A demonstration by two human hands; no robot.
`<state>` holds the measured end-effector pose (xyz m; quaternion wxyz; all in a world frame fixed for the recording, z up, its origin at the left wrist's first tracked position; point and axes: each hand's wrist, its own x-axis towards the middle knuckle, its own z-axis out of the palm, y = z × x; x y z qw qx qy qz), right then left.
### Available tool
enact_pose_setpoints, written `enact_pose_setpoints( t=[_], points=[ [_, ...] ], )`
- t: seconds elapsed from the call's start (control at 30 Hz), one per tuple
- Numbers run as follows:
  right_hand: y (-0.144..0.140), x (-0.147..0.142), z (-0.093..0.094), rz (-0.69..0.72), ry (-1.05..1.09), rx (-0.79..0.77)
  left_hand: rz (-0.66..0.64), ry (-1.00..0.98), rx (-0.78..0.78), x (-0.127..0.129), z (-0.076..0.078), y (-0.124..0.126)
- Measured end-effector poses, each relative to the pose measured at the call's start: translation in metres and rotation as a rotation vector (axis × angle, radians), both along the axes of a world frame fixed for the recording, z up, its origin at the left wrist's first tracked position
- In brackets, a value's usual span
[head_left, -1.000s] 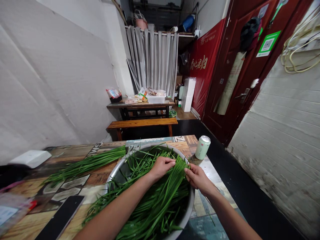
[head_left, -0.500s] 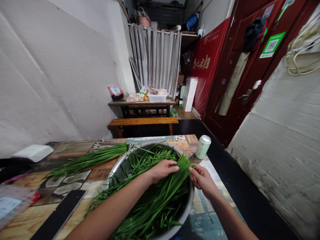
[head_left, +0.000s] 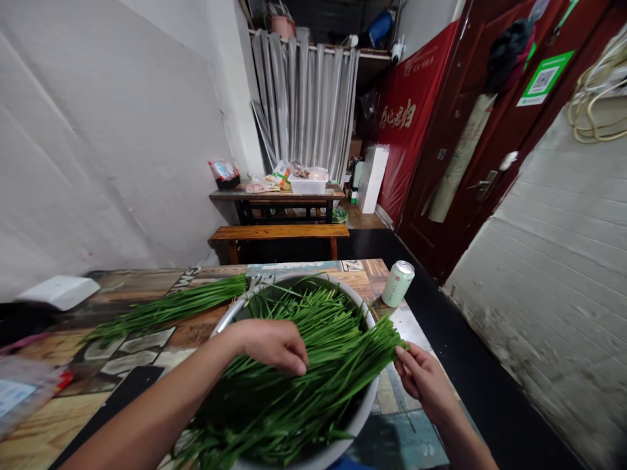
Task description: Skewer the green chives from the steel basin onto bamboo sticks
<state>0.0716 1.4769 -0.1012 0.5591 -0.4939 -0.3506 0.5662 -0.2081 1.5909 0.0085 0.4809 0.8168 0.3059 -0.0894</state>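
Observation:
A large metal bowl (head_left: pixel 365 405) on the table holds a heap of long green chives (head_left: pixel 313 320). My left hand (head_left: pixel 272 343) lies curled over a bundle of chives (head_left: pixel 337 365) that slants across the bowl, gripping it near the middle. At the bowl's right rim, my right hand (head_left: pixel 424 378) pinches the bundle's cut ends between thumb and fingers.
A second bunch of chives (head_left: pixel 171 308) lies on the patterned table (head_left: pixel 147 339) to the left. A green drink can (head_left: pixel 398 283) stands at the table's right corner. A white box (head_left: pixel 59 291) and a dark flat object (head_left: pixel 112 398) are at left. A bench (head_left: pixel 279 234) stands beyond.
Both hands have drawn back toward me and spread apart: the right hand moved right and down with the cut ends, the left hand slid left along the bundle.

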Motion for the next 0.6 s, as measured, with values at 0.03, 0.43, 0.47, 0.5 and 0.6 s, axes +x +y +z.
enact_pose_setpoints(
  t=[0.03,0.43,0.47,0.5,0.6],
  points=[
    [0.000,0.000,-0.001,-0.006,-0.002,-0.001,-0.015,0.012,0.017,0.005,0.001,0.007],
    [0.002,0.001,0.000,0.007,-0.039,0.032,0.283,0.041,0.640,0.082,-0.079,0.043],
    [0.003,0.001,0.001,0.010,-0.047,0.033,0.292,0.035,0.643,0.082,-0.079,0.042],
    [0.005,0.001,0.002,0.011,-0.054,0.032,0.303,0.029,0.643,0.082,-0.080,0.041],
    [0.010,0.000,0.005,0.007,-0.075,0.029,0.347,0.017,0.623,0.083,-0.080,0.040]
  ],
)
